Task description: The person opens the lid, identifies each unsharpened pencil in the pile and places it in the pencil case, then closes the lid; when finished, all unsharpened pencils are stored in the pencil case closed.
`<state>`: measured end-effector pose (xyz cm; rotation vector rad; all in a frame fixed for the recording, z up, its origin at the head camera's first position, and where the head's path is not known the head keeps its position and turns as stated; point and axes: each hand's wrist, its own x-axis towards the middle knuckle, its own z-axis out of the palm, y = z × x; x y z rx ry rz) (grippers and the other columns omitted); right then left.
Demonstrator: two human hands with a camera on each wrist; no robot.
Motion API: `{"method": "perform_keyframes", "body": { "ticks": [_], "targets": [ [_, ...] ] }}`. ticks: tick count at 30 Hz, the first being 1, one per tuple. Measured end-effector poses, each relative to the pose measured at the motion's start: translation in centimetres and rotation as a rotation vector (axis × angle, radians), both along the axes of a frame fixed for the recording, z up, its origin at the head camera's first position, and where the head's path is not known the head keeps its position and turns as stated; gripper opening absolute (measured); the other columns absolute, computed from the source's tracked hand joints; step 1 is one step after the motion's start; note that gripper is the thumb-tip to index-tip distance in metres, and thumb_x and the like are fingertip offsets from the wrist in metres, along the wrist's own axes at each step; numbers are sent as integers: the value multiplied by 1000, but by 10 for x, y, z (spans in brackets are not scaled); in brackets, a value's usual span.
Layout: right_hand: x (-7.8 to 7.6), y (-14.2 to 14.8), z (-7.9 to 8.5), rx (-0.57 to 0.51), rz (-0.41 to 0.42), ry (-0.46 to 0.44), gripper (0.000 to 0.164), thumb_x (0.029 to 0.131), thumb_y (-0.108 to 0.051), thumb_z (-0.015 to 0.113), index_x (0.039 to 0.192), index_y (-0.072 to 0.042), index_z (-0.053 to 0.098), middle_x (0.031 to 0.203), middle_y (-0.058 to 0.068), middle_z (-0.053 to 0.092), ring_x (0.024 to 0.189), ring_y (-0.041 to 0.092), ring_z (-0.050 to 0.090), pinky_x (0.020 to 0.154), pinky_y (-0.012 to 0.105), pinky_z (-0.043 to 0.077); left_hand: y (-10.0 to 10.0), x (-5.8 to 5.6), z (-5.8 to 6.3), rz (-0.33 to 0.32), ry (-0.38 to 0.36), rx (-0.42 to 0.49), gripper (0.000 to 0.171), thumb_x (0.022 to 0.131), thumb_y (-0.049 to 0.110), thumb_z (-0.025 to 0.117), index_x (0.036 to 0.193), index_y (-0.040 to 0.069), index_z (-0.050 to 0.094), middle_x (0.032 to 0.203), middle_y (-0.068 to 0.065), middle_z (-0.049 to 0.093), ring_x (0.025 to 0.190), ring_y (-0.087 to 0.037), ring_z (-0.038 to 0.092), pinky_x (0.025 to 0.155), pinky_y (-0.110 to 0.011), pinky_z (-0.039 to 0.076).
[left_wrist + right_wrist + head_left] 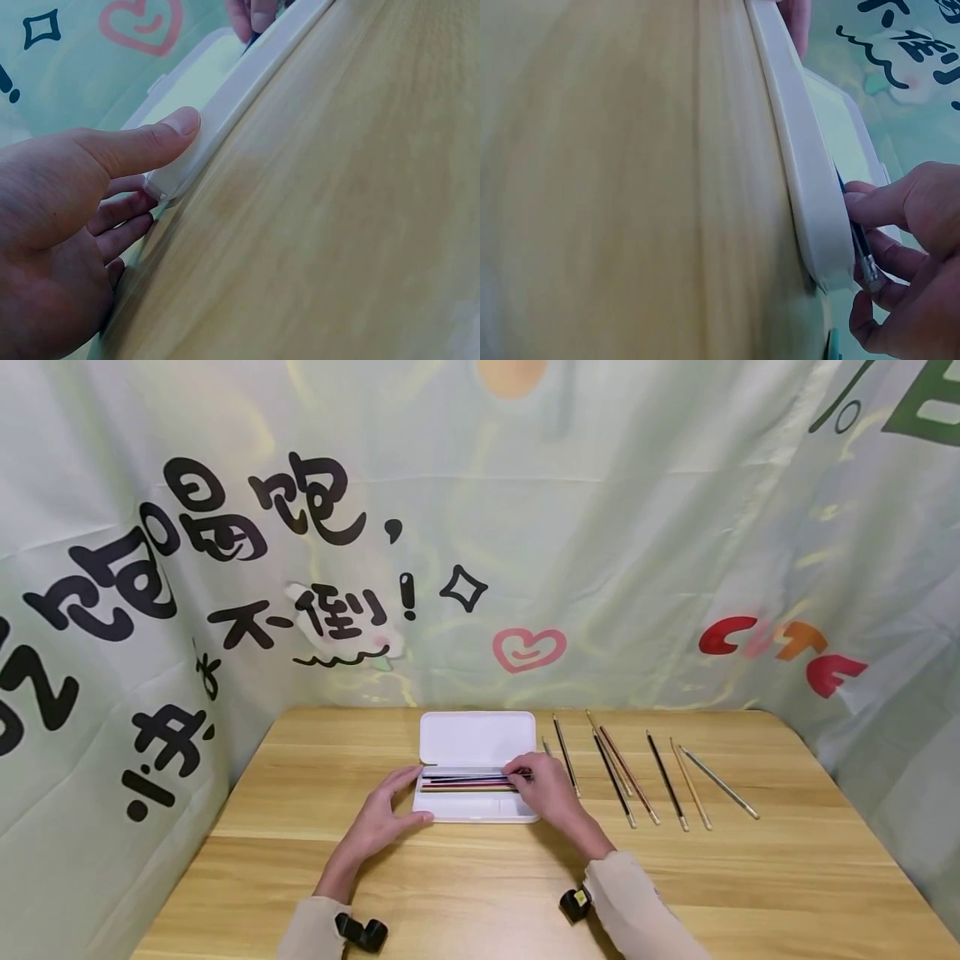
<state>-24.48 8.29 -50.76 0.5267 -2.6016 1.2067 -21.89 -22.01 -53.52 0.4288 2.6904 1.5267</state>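
A white pencil case [450, 814] lies with its lid raised at the back, and several pencils [457, 783] rest lengthwise inside. My left hand [382, 814] holds the case's left end, its thumb [161, 142] on the front rim and fingers round the side. At the right end, my right hand [547, 785] pinches a dark pencil [861, 244] between thumb and fingers. That pencil's metal-banded end points back toward the palm; its other end reaches over the case, partly hidden by the rim in the right wrist view.
Several loose pencils lie on the wooden table [480, 893] right of the case, among them a black one [667, 781], a brown one [630, 774] and a grey one [720, 782]. A printed cloth [637, 552] hangs behind the table.
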Motion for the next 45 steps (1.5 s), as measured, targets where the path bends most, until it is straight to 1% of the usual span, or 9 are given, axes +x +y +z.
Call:
{"method": "perform_keyframes", "body": {
  "ticks": [5, 12, 15, 24, 29, 34, 36, 41, 45],
  "targets": [
    [-2, -3, -1, 14, -4, -3, 11, 87, 5, 78, 91, -6, 80, 93, 4, 76, 90, 23, 72, 81, 41, 59, 1, -1, 2, -4, 4, 8, 83, 82, 30, 89, 153, 10, 50, 157, -13, 44, 147, -39, 34, 119, -62, 25],
    [0, 0, 1, -11, -10, -43, 15, 86, 7, 77, 95, -6, 78, 90, 4, 74, 83, 17, 69, 76, 36, 58, 1, -1, 2, -19, 9, 11, 83, 82, 31, 88, 153, 10, 49, 157, -13, 44, 148, -39, 34, 118, -62, 26],
    [1, 0, 2, -16, -12, -62, 17, 87, 8, 76, 95, -5, 78, 91, 5, 74, 84, 17, 69, 77, 36, 58, 0, 0, 1, -16, 3, 12, 83, 83, 32, 88, 153, 11, 49, 158, -13, 43, 148, -39, 33, 118, -62, 25],
    [-2, -7, 1, 7, 5, -51, 17, 87, 10, 75, 92, -5, 79, 90, 3, 75, 85, 19, 70, 77, 36, 59, -2, 1, 0, -3, -11, 13, 83, 83, 31, 88, 153, 12, 49, 158, -13, 42, 148, -39, 32, 119, -62, 24],
    [-1, -7, 1, -27, -15, -95, 16, 87, 8, 76, 95, -7, 78, 90, 4, 74, 82, 14, 67, 75, 32, 57, -2, 2, -1, -3, -14, 15, 83, 83, 31, 88, 154, 11, 49, 158, -13, 42, 149, -39, 32, 119, -62, 23],
    [6, 3, 6, -75, -7, -83, 15, 88, 7, 75, 98, -4, 77, 92, 8, 73, 82, 15, 64, 71, 28, 54, -1, 1, 0, 3, -10, 4, 83, 83, 31, 88, 153, 11, 49, 158, -13, 42, 148, -39, 32, 119, -61, 24],
    [10, 9, 9, -95, -11, -81, 14, 89, 6, 73, 100, -3, 76, 93, 8, 73, 84, 17, 64, 72, 30, 54, -1, 1, 0, 3, -8, 3, 83, 83, 31, 88, 153, 11, 49, 158, -13, 42, 148, -39, 32, 119, -61, 24],
    [18, 30, 16, -133, -52, -64, 17, 90, 5, 73, 106, -2, 75, 95, 7, 73, 88, 21, 65, 69, 27, 54, 0, 1, 0, -5, 0, 11, 83, 83, 31, 88, 153, 11, 49, 158, -13, 43, 148, -40, 32, 119, -62, 24],
    [25, 52, 21, -138, -92, -15, 21, 90, 4, 73, 111, -1, 74, 95, 9, 73, 87, 23, 66, 62, 24, 53, 0, 1, -1, -11, 5, 15, 83, 83, 30, 88, 153, 11, 49, 158, -13, 43, 148, -39, 33, 119, -62, 24]
  ]
}}
